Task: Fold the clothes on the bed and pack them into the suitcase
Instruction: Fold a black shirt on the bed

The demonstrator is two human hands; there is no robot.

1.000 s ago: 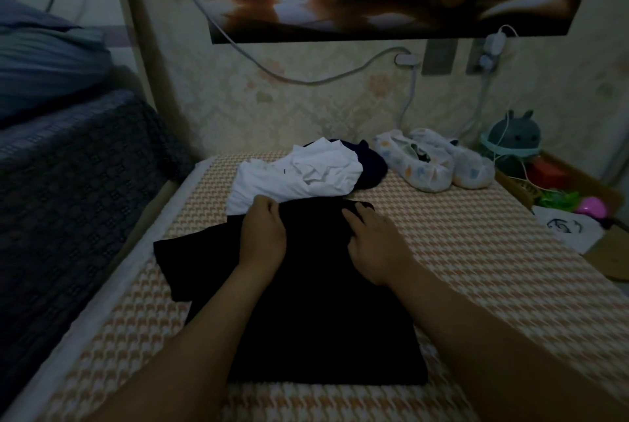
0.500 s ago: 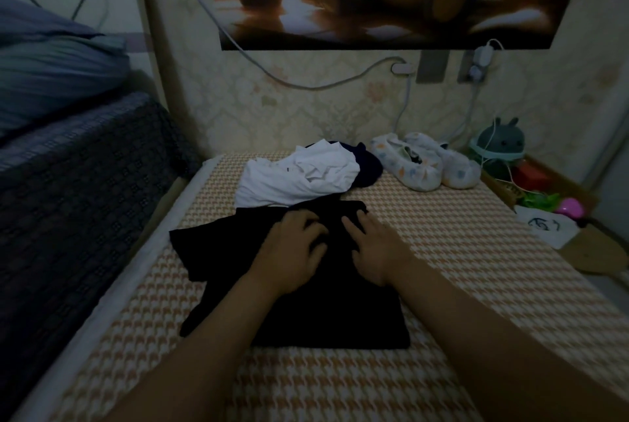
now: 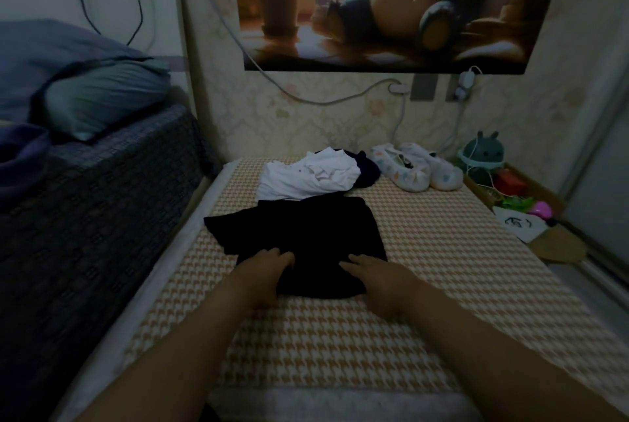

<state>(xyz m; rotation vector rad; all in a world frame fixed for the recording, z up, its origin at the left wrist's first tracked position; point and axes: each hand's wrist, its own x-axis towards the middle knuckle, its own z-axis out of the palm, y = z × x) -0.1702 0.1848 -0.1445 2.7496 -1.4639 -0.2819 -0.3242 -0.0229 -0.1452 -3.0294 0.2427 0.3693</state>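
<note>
We are in the folding step. The black garment (image 3: 299, 238) lies at the middle of the frame on the checked bed (image 3: 442, 285), already narrowed on its right side to a straight edge, while a loose flap spreads toward the left. Both hands sit at its near edge. The left hand (image 3: 269, 273) has its fingers curled onto the cloth at the lower left corner and seems to be taking hold of it. The right hand (image 3: 377, 277) lies flat on the lower right corner with its fingers straight, pressing and holding nothing.

We judge that the next move is to lift the near edge and carry it up over the far half. The two corners need to stay level so the fold lands square, and the left flap needs tucking in.

Above it in the frame, a white garment (image 3: 306, 178) lies rumpled and unfolded, overlapping the black one's far edge, with a dark navy piece (image 3: 369, 171) behind it and a pair of pale slippers (image 3: 417, 171) to the right.

The suitcase is not in view, so we cannot tell what it holds. At the right of the frame an open cardboard box (image 3: 558, 246) holds a round green toy (image 3: 481, 156), a red thing, some green things, a pink ball (image 3: 541, 209) and a white bag (image 3: 517, 224).
</note>
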